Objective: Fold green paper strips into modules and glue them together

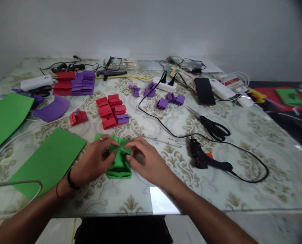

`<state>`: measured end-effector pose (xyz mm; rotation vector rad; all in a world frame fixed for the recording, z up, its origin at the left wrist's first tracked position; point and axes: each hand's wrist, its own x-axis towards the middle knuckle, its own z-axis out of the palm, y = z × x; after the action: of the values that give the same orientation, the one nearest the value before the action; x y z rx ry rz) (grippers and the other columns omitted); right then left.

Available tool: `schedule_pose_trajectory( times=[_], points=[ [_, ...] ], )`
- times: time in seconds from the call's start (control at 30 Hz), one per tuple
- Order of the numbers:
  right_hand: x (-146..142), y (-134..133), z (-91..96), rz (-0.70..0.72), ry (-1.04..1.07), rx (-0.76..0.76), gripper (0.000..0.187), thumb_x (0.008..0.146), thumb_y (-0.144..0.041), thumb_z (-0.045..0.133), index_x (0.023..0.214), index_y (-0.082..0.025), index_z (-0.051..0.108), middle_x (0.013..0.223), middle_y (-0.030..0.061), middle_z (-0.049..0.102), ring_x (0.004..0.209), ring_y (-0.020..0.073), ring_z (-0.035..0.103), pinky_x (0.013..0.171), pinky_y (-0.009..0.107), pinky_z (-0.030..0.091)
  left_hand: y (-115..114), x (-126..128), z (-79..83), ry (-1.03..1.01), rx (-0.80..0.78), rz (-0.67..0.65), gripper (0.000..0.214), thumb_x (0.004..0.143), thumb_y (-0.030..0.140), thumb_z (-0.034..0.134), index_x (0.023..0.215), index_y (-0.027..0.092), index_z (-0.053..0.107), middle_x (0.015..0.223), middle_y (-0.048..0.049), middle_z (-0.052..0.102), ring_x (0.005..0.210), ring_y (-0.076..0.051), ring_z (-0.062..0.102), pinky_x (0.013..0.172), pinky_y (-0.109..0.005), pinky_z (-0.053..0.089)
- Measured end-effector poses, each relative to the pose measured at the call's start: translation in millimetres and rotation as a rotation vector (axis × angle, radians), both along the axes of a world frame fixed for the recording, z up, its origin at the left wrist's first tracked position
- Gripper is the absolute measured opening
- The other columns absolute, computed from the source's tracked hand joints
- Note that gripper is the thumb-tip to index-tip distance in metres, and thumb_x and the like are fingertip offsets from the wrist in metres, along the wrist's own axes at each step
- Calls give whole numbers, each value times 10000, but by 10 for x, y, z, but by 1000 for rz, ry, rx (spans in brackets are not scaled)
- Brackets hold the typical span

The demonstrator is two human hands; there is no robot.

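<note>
A folded green paper piece (120,166) lies on the patterned tabletop in front of me, with raised flaps at its near end. My left hand (99,156) pinches its upper fold from the left, thumb and fingers close together. From the right, my right hand (146,159) grips the same fold between thumb and forefinger. The fingertips of both hands almost meet over the paper and cover part of the crease. A flat green sheet (49,161) lies just left of my left hand.
Red folded papers (111,112) stand beyond my hands, with purple folded pieces (162,103) further right. A glue gun (199,156) with a looping cord, black-handled scissors (213,128), a clear ruler (163,140) and a phone (204,91) lie to the right. A power strip (163,84) sits behind.
</note>
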<state>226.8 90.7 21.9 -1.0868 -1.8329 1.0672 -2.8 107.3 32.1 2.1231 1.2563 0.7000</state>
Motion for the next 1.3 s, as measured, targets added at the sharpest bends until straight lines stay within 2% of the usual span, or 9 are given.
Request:
schedule_pose_trajectory(
  times=[0.1,0.23,0.43,0.53,0.63,0.77,0.97,1.07,1.3],
  points=[
    [28,38,-43,-56,46,-6,166,979,-174,620,1131,-229,658,1098,55,649,918,186,695,873,365,590,20,-21,13,-46,-125,18,232,965,249,614,1169,209,718,1104,-72,723,850,-179,705,712,-298,622],
    [51,69,-88,-85,74,-25,171,957,-161,644,1114,-223,670,1139,73,677,974,205,715,911,390,610,32,-36,45,-120,-181,3,242,957,235,602,1176,224,704,1224,-90,699,1045,-219,727,826,-351,667],
    [80,86,-70,-81,-50,30,81,1004,-192,645,1049,-204,711,1042,66,722,939,210,710,877,381,585,70,-68,33,-12,-30,-53,118,1009,305,636,1004,213,711,1120,-76,721,1040,-231,726,880,-381,633],
    [92,94,-119,-19,-139,83,66,972,-164,709,1024,-196,734,1057,78,733,1027,242,696,949,413,563,60,-84,31,132,30,-131,131,982,337,723,1036,218,719,1205,-68,707,1093,-250,718,987,-427,601],
    [86,87,-188,31,-222,121,123,928,-139,771,1037,-186,740,1116,97,715,1089,267,666,994,442,555,16,-65,38,286,98,-161,125,954,265,753,1067,222,718,1265,-75,680,1203,-299,669,1058,-489,561],
    [49,63,-232,31,-310,169,178,911,-106,774,1060,-191,730,1139,108,662,1108,284,626,991,470,567,-35,-13,17,374,171,-156,129,973,183,700,1096,219,708,1264,-94,665,1244,-337,609,1036,-539,543],
    [39,62,-227,-8,-321,199,219,904,-110,771,1088,-201,695,1345,154,601,1289,335,568,1122,552,512,9,-68,-135,414,299,-132,541,948,308,772,1436,174,581,1504,-205,539,1442,-419,479,1177,-635,460],
    [58,73,-220,16,-344,200,281,917,-119,766,1171,-196,675,1354,162,620,1305,343,564,1138,572,498,39,-120,-179,466,291,-143,623,981,366,736,1536,202,504,1539,-188,557,1480,-403,480,1186,-606,465],
    [151,105,-150,62,-400,162,294,867,-136,846,1110,-197,692,1301,132,659,1255,334,588,1120,551,505,11,-100,-138,468,236,-121,489,972,370,736,1417,198,632,1400,-164,630,1311,-373,581,1097,-580,545]
  ],
)
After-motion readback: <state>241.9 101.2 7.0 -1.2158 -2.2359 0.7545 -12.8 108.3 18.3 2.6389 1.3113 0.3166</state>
